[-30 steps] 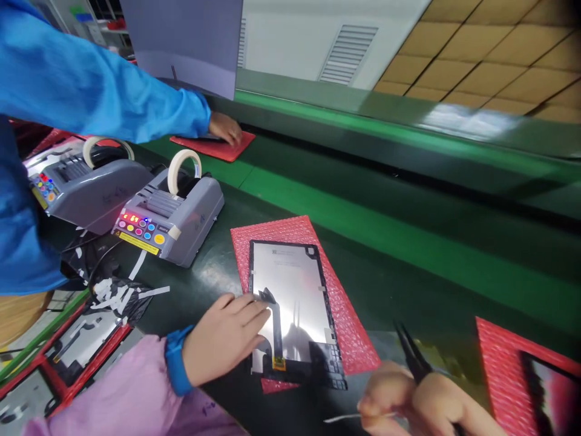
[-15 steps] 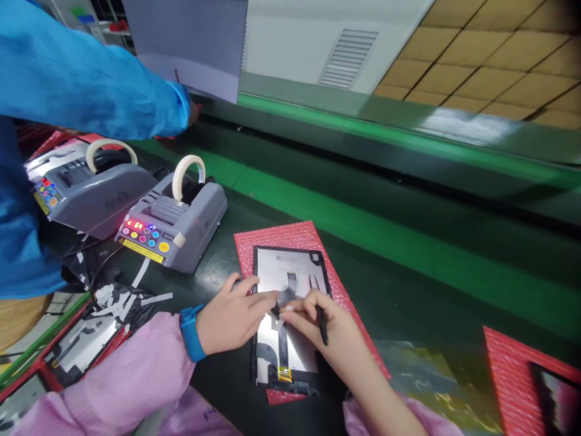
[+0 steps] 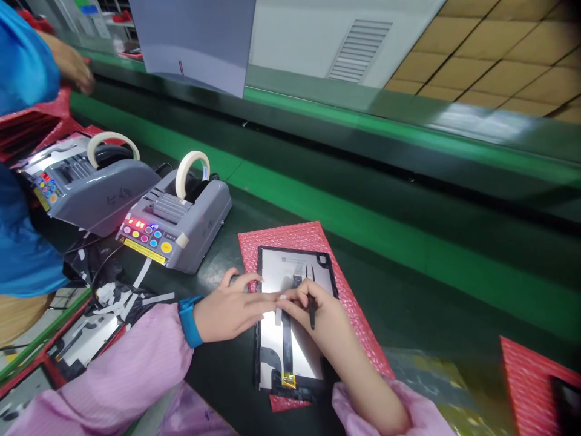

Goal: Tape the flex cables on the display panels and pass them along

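Observation:
A tablet screen panel [image 3: 311,357] lies back side up on a red bubble-wrap sheet [image 3: 351,303]. A black flex cable [image 3: 287,345] runs down its middle, with yellow tape [image 3: 288,380] at the lower end. My left hand [image 3: 236,307] reaches over the panel from the left, fingers stretched out, its fingertips meeting those of my right hand above the cable. My right hand [image 3: 313,303] holds black tweezers [image 3: 311,312], their tips pointing away from me, while thumb and index finger are pressed together at the cable. What lies under the touching fingertips is hidden. A pale strip [image 3: 278,317] shows just below them.
Two grey tape dispensers [image 3: 177,221] with rolls of tape stand at left. Tape scraps [image 3: 120,303] lie nearer me, beside panels in a red tray. A co-worker's hand [image 3: 72,66] and blue sleeve are at upper left. Another red sheet [image 3: 531,387] lies at right.
My hands have moved slightly up along the cable, and the tweezers have turned more upright. The cable's raised upper part now lies flatter. The co-worker's arm has drawn back to the left.

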{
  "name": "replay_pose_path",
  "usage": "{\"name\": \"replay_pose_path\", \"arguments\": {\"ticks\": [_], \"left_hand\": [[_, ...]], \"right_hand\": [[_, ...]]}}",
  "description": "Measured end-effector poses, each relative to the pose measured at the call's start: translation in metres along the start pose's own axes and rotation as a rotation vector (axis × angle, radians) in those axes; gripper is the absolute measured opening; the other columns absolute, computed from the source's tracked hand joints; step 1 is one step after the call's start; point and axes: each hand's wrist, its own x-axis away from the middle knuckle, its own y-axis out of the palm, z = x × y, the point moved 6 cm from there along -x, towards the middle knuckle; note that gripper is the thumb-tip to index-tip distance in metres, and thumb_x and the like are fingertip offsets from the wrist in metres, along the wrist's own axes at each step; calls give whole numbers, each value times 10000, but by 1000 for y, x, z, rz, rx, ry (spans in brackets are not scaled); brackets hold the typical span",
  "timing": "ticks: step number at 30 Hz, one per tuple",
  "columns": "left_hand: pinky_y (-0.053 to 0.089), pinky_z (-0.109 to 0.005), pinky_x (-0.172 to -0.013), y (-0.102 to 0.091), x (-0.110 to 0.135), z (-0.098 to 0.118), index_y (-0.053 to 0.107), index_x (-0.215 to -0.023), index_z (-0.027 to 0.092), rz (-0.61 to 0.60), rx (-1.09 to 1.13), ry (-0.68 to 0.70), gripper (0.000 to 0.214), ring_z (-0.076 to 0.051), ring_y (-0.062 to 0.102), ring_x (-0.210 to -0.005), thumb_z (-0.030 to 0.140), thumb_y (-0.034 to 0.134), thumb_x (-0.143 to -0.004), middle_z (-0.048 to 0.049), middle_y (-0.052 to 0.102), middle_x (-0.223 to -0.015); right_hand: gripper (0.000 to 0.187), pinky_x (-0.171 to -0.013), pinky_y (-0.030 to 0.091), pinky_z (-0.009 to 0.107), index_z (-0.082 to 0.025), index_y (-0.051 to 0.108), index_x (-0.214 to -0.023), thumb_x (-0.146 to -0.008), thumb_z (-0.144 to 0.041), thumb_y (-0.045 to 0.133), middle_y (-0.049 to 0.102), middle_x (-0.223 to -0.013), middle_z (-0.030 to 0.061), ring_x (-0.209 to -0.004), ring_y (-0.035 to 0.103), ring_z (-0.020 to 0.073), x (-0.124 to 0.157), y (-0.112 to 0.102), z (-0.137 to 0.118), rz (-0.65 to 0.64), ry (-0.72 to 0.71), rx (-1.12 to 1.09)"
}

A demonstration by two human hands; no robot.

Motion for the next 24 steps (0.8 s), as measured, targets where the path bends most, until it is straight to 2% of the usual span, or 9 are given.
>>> {"name": "replay_pose_path", "arguments": {"ticks": [3, 6, 11, 16, 19, 21, 22, 24], "left_hand": [[295, -448, -962, 3, 1, 0, 642, -1262, 326, -15, -74, 37, 334, -295, 434, -1280, 164, 523, -995, 16, 667, -1359], [321, -453, -971, 4, 3, 0, 680, -1223, 353, -11, -119, 40, 323, -306, 416, -1269, 182, 530, -993, 28, 625, -1411], [364, -479, -1054, 0, 6, -3, 714, -1200, 415, 96, -122, -26, 359, -333, 384, -1290, 187, 604, -947, -52, 549, -1403], [410, -503, -1066, 0, 13, 1, 691, -1253, 404, 147, -105, -18, 463, -342, 402, -1307, 103, 584, -918, -64, 568, -1316], [414, -488, -1092, 1, 23, 9, 684, -1270, 331, 107, -94, 0, 453, -333, 422, -1349, 78, 563, -915, -76, 607, -1313], [378, -517, -1133, 2, 30, 15, 657, -1311, 289, 57, -63, 35, 372, -357, 391, -1413, 213, 599, -952, -109, 572, -1409], [352, -553, -1147, 3, 31, 18, 623, -1358, 284, 28, -51, 55, 403, -387, 361, -1443, 331, 627, -957, -136, 516, -1483], [308, -629, -1147, 8, 29, 22, 509, -1471, 292, -29, -38, 89, 649, -459, 301, -1474, 562, 661, -901, -200, 359, -1600]], "right_hand": [[546, -681, 528, 364, -284, 348, -662, -765, -687, 701, 780, -786, 65, -754, 742, 264, 0, 0, 5, -7, -8, 9], [532, -677, 532, 361, -284, 340, -664, -772, -654, 708, 785, -780, 51, -753, 746, 264, 1, 0, 6, 0, -12, 30], [509, -670, 473, 352, -280, 332, -673, -782, -617, 697, 783, -807, 29, -672, 688, 233, -4, 0, -4, 74, -1, 128], [435, -646, 394, 337, -277, 392, -721, -761, -562, 718, 718, -796, 5, -691, 634, 239, -28, -3, -16, 223, 32, 280], [366, -605, 371, 330, -281, 424, -772, -793, -544, 677, 671, -769, 6, -641, 592, 228, -33, -20, -22, 330, 37, 327], [328, -613, 408, 337, -282, 419, -809, -841, -546, 610, 683, -829, 27, -672, 618, 229, -22, -38, -22, 389, 18, 318], [319, -641, 441, 345, -282, 410, -822, -852, -547, 587, 694, -872, 42, -726, 648, 237, -12, -49, -21, 412, 2, 305], [306, -728, 495, 363, -284, 401, -827, -856, -528, 584, 713, -940, 67, -853, 694, 250, 20, -68, -16, 441, -52, 282]]}}
